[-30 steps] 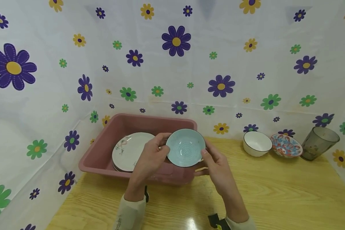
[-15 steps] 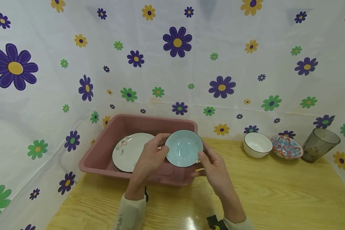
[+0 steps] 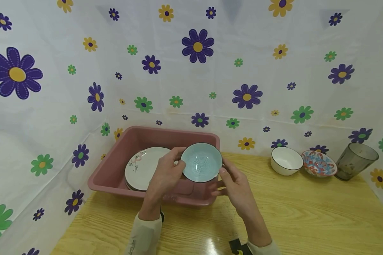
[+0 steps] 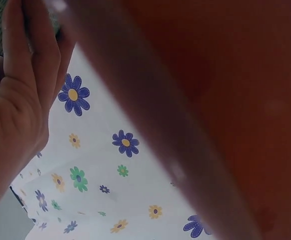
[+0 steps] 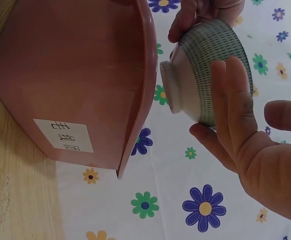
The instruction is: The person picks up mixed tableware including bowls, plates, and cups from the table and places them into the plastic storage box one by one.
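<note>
A light wooden table carried everything. At its ten o'clock sat a pink plastic tub. Toward two o'clock stood a row: a white bowl, just beside it a red-and-blue patterned bowl, then a smoky grey tumbler.

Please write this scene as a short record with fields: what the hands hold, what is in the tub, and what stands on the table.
held thing: light blue bowl, tilted, inside facing the camera, above the tub's near right part
left hand: grips the bowl's left rim
right hand: holds the bowl's right side
tub: pink, on the wooden table, with white plates in it
right of the tub: white bowl, patterned bowl, grey cup
</note>
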Demonstrator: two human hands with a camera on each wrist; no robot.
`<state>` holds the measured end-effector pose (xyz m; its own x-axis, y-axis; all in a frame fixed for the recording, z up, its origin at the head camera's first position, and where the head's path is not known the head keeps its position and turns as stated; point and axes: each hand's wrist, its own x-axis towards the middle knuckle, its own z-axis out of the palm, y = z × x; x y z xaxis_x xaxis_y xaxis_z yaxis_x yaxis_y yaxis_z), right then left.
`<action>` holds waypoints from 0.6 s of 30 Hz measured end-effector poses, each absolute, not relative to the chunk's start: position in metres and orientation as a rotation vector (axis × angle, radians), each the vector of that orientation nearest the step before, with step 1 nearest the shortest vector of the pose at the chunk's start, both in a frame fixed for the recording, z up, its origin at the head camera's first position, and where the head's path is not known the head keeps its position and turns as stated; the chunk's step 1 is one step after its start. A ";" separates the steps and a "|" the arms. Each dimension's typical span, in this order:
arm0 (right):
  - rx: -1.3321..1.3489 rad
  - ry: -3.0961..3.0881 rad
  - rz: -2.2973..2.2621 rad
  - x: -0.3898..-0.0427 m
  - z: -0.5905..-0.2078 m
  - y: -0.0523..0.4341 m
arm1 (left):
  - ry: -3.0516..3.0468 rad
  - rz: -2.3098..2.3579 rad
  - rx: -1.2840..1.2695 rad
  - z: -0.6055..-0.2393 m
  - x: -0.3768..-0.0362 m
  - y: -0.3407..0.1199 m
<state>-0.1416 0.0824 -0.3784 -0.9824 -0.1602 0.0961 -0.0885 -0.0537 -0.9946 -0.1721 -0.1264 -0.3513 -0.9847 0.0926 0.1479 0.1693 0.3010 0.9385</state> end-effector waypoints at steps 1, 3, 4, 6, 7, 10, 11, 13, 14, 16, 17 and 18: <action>-0.278 2.125 -2.225 -0.142 -0.379 0.082 | -2.487 -1.784 -0.233 -0.351 -0.173 -0.126; -0.277 2.120 -2.217 -0.142 -0.379 0.083 | -2.496 -1.756 -0.204 -0.352 -0.174 -0.127; -0.277 2.119 -2.213 -0.142 -0.379 0.083 | -2.501 -1.744 -0.191 -0.352 -0.175 -0.127; -0.275 2.120 -2.204 -0.143 -0.380 0.083 | -2.506 -1.732 -0.179 -0.353 -0.176 -0.128; -0.275 2.119 -2.202 -0.143 -0.380 0.083 | -2.505 -1.728 -0.176 -0.353 -0.177 -0.128; -0.276 2.121 -2.192 -0.144 -0.381 0.082 | -2.500 -1.725 -0.170 -0.354 -0.178 -0.128; -0.276 2.123 -2.187 -0.144 -0.381 0.082 | -2.499 -1.720 -0.166 -0.354 -0.178 -0.129; -0.269 2.131 -2.173 -0.144 -0.381 0.082 | -2.501 -1.702 -0.149 -0.355 -0.178 -0.129; -0.267 2.138 -2.165 -0.144 -0.382 0.081 | -2.502 -1.694 -0.137 -0.355 -0.178 -0.129; -0.268 2.161 -2.145 -0.145 -0.382 0.080 | -2.512 -1.661 -0.117 -0.355 -0.179 -0.129; -0.267 2.175 -2.132 -0.145 -0.383 0.080 | -2.522 -1.635 -0.107 -0.355 -0.179 -0.129; -0.266 2.187 -2.121 -0.145 -0.383 0.079 | -2.531 -1.613 -0.098 -0.356 -0.179 -0.129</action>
